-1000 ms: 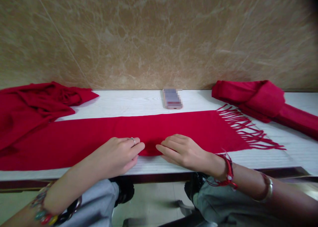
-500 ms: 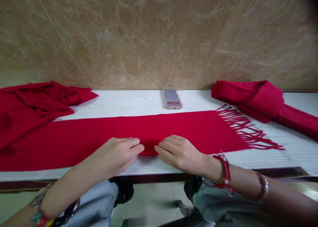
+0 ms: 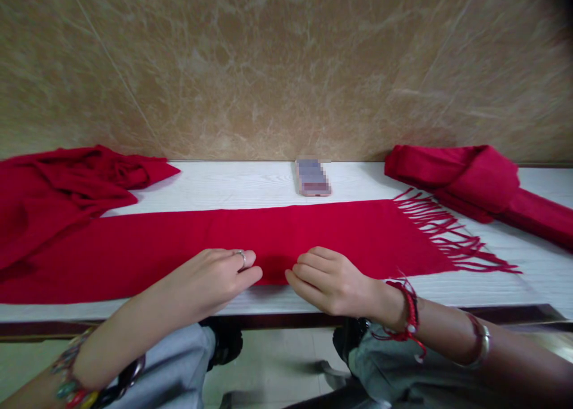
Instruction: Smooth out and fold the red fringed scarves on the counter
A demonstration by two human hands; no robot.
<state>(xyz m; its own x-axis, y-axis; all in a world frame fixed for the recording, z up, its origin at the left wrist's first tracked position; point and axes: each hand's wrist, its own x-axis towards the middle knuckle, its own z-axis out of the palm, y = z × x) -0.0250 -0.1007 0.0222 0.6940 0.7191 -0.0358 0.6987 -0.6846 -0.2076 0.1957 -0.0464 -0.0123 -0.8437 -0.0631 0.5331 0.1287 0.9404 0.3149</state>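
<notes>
A red scarf [image 3: 340, 230] lies lengthwise along the white table, its fringe [image 3: 441, 236] spread out at the right end. At its near edge my left hand [image 3: 219, 277], with a ring on one finger, pinches the cloth between bent fingers. A short gap to the right, my right hand [image 3: 331, 280] grips the same edge with its fingers curled together. The fingertips of both hands are partly hidden. Toward the left the scarf runs into a crumpled heap of red cloth [image 3: 67, 185].
A phone [image 3: 313, 179] lies at the back of the white table [image 3: 233, 182], near the brown marble-patterned wall [image 3: 268, 68]. Another folded red cloth [image 3: 461, 173] rests at the back right. The dark table edge [image 3: 286, 321] runs just above my legs.
The gap between my hands has widened a little, the right hand shifting slightly rightward along the scarf's near edge. The whole view has also shifted slightly.
</notes>
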